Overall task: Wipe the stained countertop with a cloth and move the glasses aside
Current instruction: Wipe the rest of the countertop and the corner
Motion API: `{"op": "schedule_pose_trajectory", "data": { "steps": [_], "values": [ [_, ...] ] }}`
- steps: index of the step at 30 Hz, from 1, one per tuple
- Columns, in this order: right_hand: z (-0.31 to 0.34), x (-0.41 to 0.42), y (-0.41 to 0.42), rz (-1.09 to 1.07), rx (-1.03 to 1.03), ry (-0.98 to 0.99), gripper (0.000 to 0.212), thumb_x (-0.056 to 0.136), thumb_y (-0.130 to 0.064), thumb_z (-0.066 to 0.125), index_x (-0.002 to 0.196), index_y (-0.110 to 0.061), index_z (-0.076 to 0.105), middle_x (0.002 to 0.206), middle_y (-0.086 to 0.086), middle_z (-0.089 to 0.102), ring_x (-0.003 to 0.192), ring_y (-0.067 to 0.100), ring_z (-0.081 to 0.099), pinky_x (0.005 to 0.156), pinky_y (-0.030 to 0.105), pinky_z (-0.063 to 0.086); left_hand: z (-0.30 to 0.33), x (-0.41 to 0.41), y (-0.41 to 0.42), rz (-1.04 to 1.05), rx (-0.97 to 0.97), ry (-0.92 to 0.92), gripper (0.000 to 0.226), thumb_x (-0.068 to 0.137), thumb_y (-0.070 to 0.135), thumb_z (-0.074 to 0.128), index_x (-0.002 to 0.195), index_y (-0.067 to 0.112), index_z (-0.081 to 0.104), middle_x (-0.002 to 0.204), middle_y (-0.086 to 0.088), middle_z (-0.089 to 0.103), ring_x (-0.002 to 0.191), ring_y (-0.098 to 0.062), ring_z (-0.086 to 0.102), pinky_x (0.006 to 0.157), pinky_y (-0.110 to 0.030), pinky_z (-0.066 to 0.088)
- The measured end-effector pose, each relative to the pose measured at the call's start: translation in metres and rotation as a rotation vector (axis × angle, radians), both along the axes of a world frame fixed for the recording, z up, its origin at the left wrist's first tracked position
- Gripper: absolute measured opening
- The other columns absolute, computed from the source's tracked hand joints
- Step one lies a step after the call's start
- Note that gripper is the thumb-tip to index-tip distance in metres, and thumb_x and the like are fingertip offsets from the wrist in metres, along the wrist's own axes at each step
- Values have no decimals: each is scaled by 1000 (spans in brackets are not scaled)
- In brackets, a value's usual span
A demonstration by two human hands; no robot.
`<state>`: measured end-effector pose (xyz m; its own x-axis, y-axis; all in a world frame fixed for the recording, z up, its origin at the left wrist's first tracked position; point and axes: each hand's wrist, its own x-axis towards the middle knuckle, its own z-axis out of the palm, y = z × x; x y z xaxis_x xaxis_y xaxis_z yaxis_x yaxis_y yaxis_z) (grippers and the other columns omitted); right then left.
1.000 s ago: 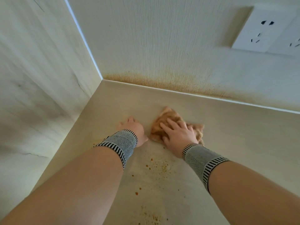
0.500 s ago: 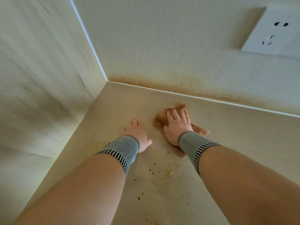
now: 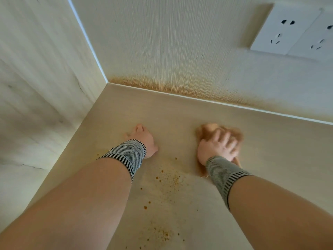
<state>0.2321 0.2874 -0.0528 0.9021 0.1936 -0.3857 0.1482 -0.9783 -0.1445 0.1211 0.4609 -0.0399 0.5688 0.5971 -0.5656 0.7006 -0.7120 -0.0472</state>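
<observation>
My right hand [image 3: 217,147] presses down on a crumpled brown cloth [image 3: 203,131] on the beige countertop [image 3: 180,109], its fingers spread over the cloth and blurred by motion. Cloth shows beyond my fingertips and beside my wrist. My left hand [image 3: 145,139] rests flat on the counter to the left, apart from the cloth. Orange-brown specks [image 3: 169,179] lie between my two forearms, and a second patch of specks [image 3: 162,233] sits nearer to me. No glasses are in view.
The counter ends in a corner: a side wall panel [image 3: 45,87] on the left and a back wall with a brown stain band [image 3: 180,87] along its base. White power outlets [image 3: 284,29] sit on the back wall at upper right.
My right hand has slid the cloth to the right, away from my left hand. The left hand has stayed planted in the same spot.
</observation>
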Motion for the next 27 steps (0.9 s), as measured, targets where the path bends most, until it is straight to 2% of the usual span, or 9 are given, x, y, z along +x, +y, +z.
{"op": "schedule_pose_trajectory", "data": {
  "steps": [3,5,9,12,14,19,21,24,27],
  "values": [
    [1,-26,17,567,91,36,62,102,-30,31,158,-27,5,166,0,-9,151,30,-11,122,46,-7,4,2,-2,7,-4,18,94,95,55,49,155,-1,3,163,-15,1,150,-30,12,120,-55,15],
    [5,-18,8,739,87,69,61,103,-27,32,158,-31,6,166,-4,-8,151,26,-11,123,42,-6,8,2,-4,-7,3,24,91,95,54,49,154,-1,8,162,-15,6,149,-30,14,120,-56,13],
    [3,15,-42,305,99,8,60,101,-27,36,157,-29,14,166,-2,1,152,27,-3,123,44,0,8,-7,-8,-31,39,3,77,97,52,47,153,4,24,163,-11,9,148,-27,19,119,-57,15],
    [4,13,-51,-43,37,1,60,102,-35,28,157,-23,7,166,4,-2,151,34,-2,121,49,3,13,-19,-19,-44,33,-8,74,99,48,43,155,6,17,163,-10,7,148,-28,21,120,-55,16],
    [6,2,-40,-26,-3,48,62,102,-36,27,158,-22,2,166,4,-6,150,35,-6,121,50,2,13,-24,-29,-57,14,-14,75,101,44,43,157,8,9,164,-10,3,149,-29,16,121,-54,13],
    [12,-38,-23,680,72,88,64,102,-25,33,158,-30,2,165,-3,-12,151,28,-13,122,45,-6,11,-30,-41,-51,30,-27,70,101,40,41,156,8,12,165,-6,2,151,-24,11,121,-53,11],
    [10,-30,-30,797,52,115,63,103,-23,33,158,-35,5,165,-5,-10,151,24,-12,123,43,-5,15,-30,-45,-47,28,-15,69,101,40,39,156,9,12,165,-4,-1,151,-24,9,121,-53,11],
    [10,-2,-55,587,56,49,59,100,-23,37,153,-44,22,166,1,-2,151,29,-3,123,49,8,18,-31,-50,-37,28,-5,69,102,38,41,157,11,10,165,-3,-4,152,-23,4,121,-55,10],
    [15,2,-70,306,-74,-83,54,101,-30,30,153,-40,20,160,12,11,146,36,11,119,50,18,20,-36,-54,-43,27,8,70,102,41,41,158,13,10,166,-4,-4,152,-24,3,121,-56,8]
  ]
}}
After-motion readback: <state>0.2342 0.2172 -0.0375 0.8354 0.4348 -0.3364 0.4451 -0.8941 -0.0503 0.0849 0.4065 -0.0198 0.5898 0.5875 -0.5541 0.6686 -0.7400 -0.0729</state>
